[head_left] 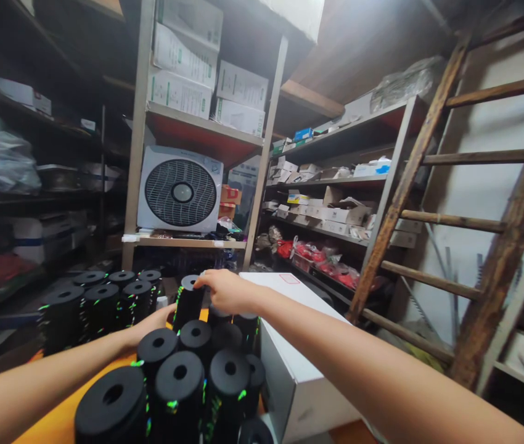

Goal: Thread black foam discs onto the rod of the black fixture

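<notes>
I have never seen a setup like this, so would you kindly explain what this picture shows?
There is no machine here: a person works with two bare hands, seen from a camera worn on their head. The right hand grasps the top edge of a black cylinder. The left hand is at its lower side, with its fingers partly hidden. Other black cylinders, with holes in their tops, stand around on an orange surface. A white box is beside them. Behind are a fan on a shelf and a wooden ladder.
</notes>
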A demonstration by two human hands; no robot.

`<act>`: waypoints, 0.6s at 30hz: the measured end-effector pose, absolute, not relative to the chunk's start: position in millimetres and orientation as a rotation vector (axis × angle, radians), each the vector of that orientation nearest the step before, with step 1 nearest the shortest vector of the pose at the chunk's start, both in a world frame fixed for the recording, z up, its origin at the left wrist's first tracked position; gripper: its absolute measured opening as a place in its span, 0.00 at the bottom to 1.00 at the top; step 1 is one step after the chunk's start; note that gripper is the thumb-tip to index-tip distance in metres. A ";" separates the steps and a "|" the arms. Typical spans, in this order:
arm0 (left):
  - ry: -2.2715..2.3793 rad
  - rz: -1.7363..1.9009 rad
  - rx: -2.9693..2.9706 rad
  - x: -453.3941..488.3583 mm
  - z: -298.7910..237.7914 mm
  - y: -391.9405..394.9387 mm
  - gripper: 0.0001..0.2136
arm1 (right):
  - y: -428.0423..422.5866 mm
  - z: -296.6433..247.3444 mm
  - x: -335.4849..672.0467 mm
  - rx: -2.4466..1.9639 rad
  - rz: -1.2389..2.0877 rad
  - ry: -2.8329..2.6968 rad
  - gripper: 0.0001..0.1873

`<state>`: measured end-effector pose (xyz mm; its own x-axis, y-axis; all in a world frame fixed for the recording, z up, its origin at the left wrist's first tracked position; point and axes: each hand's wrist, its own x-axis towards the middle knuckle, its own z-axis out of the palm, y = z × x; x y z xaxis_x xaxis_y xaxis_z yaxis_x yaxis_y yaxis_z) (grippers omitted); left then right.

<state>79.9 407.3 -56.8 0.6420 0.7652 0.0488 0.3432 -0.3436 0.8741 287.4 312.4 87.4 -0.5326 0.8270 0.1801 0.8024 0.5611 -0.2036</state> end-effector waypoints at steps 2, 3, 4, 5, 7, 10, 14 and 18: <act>0.833 0.543 1.927 77.9 -48.1 409.0 0.24 | 308.1 97.1 285.7 -1.319 0.103 -2.525 0.17; 0.826 0.544 1.925 76.4 -43.3 409.8 0.25 | 305.7 101.9 284.7 -1.299 0.082 -2.518 0.18; 0.825 0.557 1.929 74.6 -37.9 410.7 0.26 | 303.3 106.8 283.7 -1.280 0.059 -2.513 0.19; 0.826 0.572 1.938 72.7 -31.8 411.7 0.26 | 301.0 111.7 282.8 -1.259 0.032 -2.508 0.19; 0.831 0.606 1.960 69.2 -15.8 413.4 0.26 | 296.6 122.5 281.1 -1.215 -0.031 -2.500 0.21; 0.825 0.666 2.005 65.1 21.5 410.5 0.27 | 288.9 144.8 277.6 -1.143 -0.145 -2.478 0.23; 0.812 0.780 2.073 52.3 90.6 381.2 0.28 | 267.1 192.1 263.8 -1.025 -0.306 -2.428 0.26; 0.827 0.823 2.074 23.8 148.8 316.0 0.23 | 228.6 246.5 234.6 -0.858 -0.429 -2.380 0.25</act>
